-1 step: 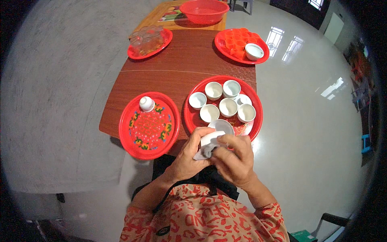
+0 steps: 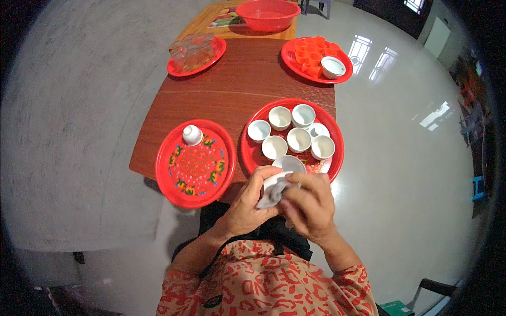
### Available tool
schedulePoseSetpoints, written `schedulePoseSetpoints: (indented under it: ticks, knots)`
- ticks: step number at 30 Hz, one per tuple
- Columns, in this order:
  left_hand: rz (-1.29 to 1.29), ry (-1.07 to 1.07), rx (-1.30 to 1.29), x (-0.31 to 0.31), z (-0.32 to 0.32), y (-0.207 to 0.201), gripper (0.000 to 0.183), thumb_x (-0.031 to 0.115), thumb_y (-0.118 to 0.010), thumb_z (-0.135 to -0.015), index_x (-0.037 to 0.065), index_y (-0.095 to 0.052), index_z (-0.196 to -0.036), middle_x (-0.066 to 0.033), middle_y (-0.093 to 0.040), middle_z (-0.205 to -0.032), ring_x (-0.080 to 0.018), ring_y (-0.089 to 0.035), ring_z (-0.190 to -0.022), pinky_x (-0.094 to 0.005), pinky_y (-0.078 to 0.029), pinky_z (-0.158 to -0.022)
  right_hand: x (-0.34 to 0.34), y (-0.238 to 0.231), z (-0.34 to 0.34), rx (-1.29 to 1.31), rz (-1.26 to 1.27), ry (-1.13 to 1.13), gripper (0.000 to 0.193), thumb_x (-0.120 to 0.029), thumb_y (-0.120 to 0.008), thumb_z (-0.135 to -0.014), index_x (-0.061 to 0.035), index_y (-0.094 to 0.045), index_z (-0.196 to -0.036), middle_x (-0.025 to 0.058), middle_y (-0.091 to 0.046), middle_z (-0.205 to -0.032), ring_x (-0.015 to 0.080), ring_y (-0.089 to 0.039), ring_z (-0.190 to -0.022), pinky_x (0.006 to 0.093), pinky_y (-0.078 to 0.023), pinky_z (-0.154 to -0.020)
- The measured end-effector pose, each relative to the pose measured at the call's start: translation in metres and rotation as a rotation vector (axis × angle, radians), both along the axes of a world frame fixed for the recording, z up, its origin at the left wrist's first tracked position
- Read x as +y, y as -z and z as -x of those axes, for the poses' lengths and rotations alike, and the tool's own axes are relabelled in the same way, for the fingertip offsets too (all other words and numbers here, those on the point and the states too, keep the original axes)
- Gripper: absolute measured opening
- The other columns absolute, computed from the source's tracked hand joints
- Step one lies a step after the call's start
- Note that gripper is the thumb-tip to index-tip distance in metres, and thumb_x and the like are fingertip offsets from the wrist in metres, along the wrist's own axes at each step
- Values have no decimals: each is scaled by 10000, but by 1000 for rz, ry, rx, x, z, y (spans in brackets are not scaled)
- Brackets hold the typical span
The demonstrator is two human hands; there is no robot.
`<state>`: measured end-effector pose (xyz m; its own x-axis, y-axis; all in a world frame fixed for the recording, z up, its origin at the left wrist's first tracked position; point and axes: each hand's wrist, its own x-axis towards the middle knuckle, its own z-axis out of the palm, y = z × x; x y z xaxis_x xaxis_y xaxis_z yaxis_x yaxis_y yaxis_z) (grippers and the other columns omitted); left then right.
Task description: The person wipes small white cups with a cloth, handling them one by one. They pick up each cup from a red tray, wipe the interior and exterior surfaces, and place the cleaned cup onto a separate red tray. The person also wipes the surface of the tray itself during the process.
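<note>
Above the table's near edge, my left hand [image 2: 244,209] is closed around a small white cup [image 2: 271,181]. A crumpled greyish-white cloth [image 2: 271,199] is pinched in my right hand [image 2: 312,206] and pressed against the cup; those fingers are partly blurred. Just beyond my hands lies a round red tray [image 2: 340,145] with several white cups [image 2: 299,140] standing mouth up. The cup nearest me [image 2: 290,165] is partly hidden by my hands. On the left, a flowered red tray [image 2: 196,164] carries one white cup [image 2: 192,135] near its far rim.
A red plate of clear glasses [image 2: 193,51] sits at the table's far left. At the far right, another red plate [image 2: 289,57] holds several orange cups [image 2: 315,51] and a white lidded bowl [image 2: 333,67]. A red basin [image 2: 268,16] stands beyond, on a wooden surface.
My right hand has shifted slightly, and the cloth has moved and bunched differently against the cup. My left hand keeps its place.
</note>
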<state>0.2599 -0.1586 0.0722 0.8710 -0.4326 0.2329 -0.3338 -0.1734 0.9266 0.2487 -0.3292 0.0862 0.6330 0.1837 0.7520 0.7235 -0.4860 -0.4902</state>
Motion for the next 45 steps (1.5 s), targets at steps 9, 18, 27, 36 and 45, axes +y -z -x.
schedulePoseSetpoints:
  ticks: [9, 18, 27, 36, 45]
  knots:
    - [52, 33, 94, -4, 4, -3, 666, 92, -798, -708, 23, -403, -1239, -106, -467, -1224, -184, -466, -1154, -330, -396, -975, -13, 2, -17, 374, -262, -165, 230, 10, -591, -779, -31, -646, -999, 90, -631, -959, 237, -566, -853, 339, -422, -765]
    - [54, 37, 93, 1, 2, -2, 634, 36, -774, -708, 42, -421, -1235, -99, -470, -1226, -187, -473, -1147, -329, -403, -971, -5, 5, 3, -125, 190, 13, 395, -95, -705, -642, -90, -681, -1036, 42, -630, -1032, 209, -501, -720, 326, -423, -652]
    - [263, 89, 66, -2, 4, 6, 669, 50, -809, -699, 29, -400, -1229, -96, -472, -1202, -173, -492, -1115, -332, -433, -943, -13, 0, -14, 443, -340, -306, 258, -32, -525, -881, -16, -638, -1113, 100, -583, -981, 213, -550, -902, 320, -431, -806]
    - [362, -24, -64, -5, -3, 8, 696, 151, -821, -705, 6, -388, -1230, -131, -458, -1230, -200, -482, -1142, -339, -417, -979, 0, 5, -11, 583, -412, -210, 302, -121, -458, -959, 22, -557, -1205, 109, -542, -1063, 202, -514, -999, 300, -398, -880]
    - [405, -67, -136, -8, -9, 8, 676, 179, -812, -719, 23, -393, -1226, -177, -452, -1263, -232, -479, -1164, -357, -426, -973, 11, 13, 1, 1013, -895, -302, 283, -160, -526, -942, 45, -581, -1131, 40, -616, -994, 86, -545, -898, 231, -439, -781]
